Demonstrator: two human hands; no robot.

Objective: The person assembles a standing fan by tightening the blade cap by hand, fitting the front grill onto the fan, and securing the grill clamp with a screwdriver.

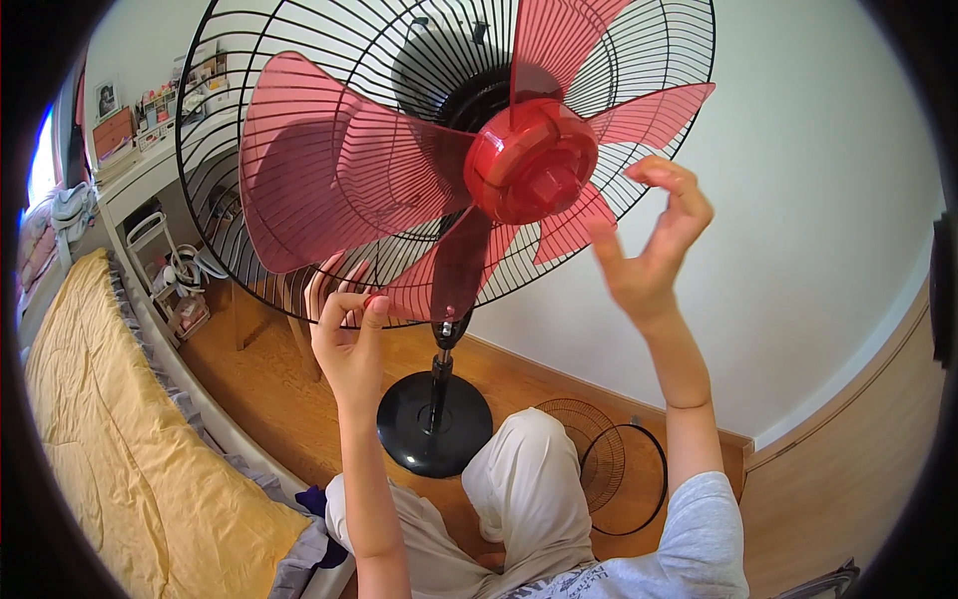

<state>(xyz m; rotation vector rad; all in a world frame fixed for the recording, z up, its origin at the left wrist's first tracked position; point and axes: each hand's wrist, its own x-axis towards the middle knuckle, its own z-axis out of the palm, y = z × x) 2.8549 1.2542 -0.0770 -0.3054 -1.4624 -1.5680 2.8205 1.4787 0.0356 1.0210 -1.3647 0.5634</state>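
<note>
A pedestal fan stands before me with its front uncovered, showing translucent red fan blades (pixel 344 180) around a shiny red hub (pixel 531 162). Behind the blades is the black wire rear grille (pixel 210 215). Low on the fan, my left hand (pixel 349 334) is closed on the tip of the bottom blade, its thumb in front. Some of its fingers are partly hidden by the grille wires. My right hand (pixel 654 245) is raised to the right of the hub, apart from it, with thumb and curled fingers spread and nothing between them.
The fan's round black base (pixel 435 424) rests on the wooden floor (pixel 269 369). Beside my right knee lie a wire grille (pixel 574 429) and a black ring (pixel 666 469). A bed with a yellow cover (pixel 130 439) is at left, a white desk (pixel 150 165) beyond it, a white wall (pixel 798 200) at right.
</note>
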